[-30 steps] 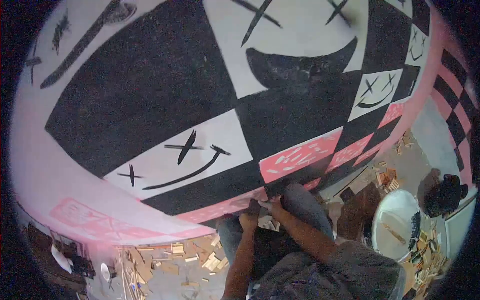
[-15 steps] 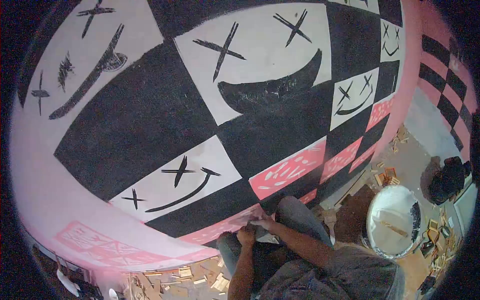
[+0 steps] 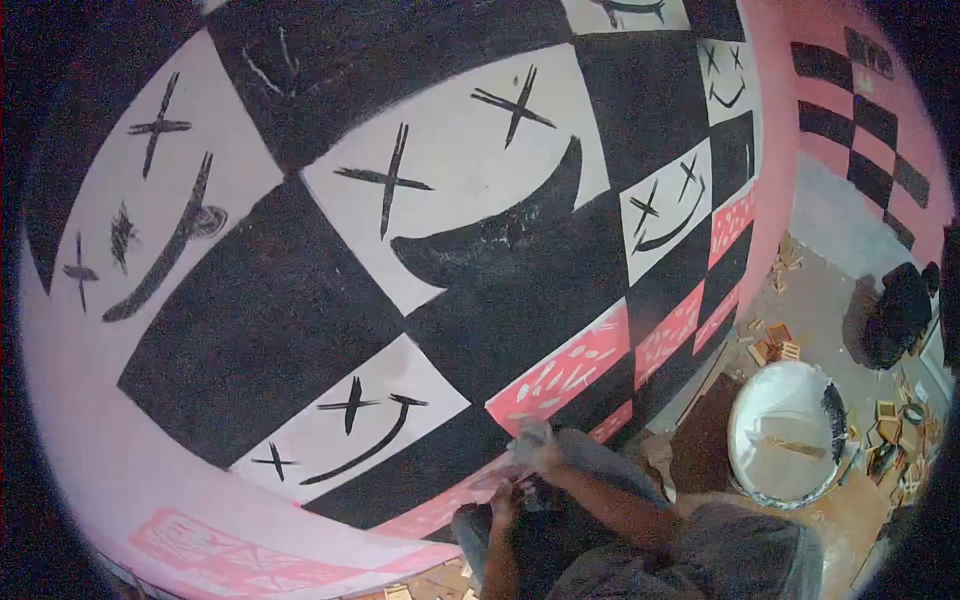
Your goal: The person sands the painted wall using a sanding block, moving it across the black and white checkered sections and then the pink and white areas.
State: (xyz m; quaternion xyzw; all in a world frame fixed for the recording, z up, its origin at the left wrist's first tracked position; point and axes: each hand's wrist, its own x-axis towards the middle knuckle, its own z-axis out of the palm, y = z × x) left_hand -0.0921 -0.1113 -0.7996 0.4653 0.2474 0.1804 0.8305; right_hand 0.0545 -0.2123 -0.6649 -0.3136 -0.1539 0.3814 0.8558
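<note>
My right hand (image 3: 545,457) is raised beside the lower painted squares, in front of my knee. A pale, greyish blurred shape (image 3: 532,438) is at its fingers, and I cannot make out what it is. My left hand (image 3: 504,502) sits lower and nearer to me, above my lap, its fingers curled. Whatever it may hold is hidden. Before both hands stands a wall (image 3: 420,345) painted in black, white and pink checks. Black crossed-eye smiling faces fill the white squares. The nearest pink square (image 3: 570,365) carries white dabs.
A white bucket (image 3: 738,425) with a flat stick (image 3: 790,450) in it stands on the floor to my right. Near my knee is a paintbrush (image 3: 660,465). Wood scraps (image 3: 890,430) litter the floor, and a dark bundle (image 3: 885,315) lies farther right.
My hands have drawn apart; the right is now higher beside the wall and the left lower. The pale shape now shows at my right fingers. The camera view has shifted.
</note>
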